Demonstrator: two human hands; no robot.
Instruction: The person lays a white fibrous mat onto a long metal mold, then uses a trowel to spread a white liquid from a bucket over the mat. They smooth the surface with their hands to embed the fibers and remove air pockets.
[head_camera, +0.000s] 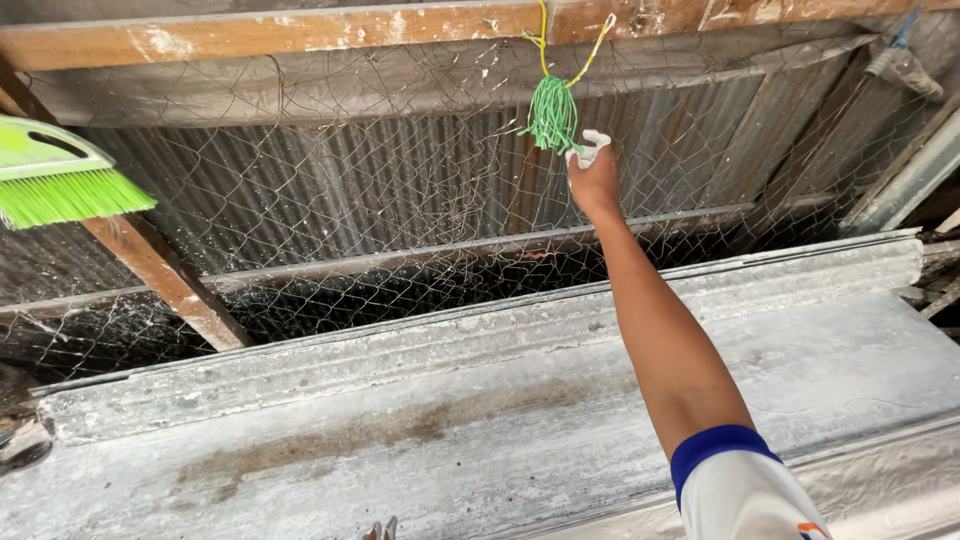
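**High against the wire mesh, a raised hand holds a white scrap**

Up at one o'clock, the right hand (594, 180) is closed around a small white crumpled piece (592, 146), just below a hanging bundle of green plastic cord (552, 113) tied with yellow string to the worn wooden beam (270, 32). At nine o'clock, a bright green plastic broom head (55, 180) pokes in; the left hand is out of view. Behind, grey chicken-wire mesh (330, 200) covers corrugated metal.

The right hand (594, 178) grips a white scrap (592, 146) just below a green string bundle (552, 113).
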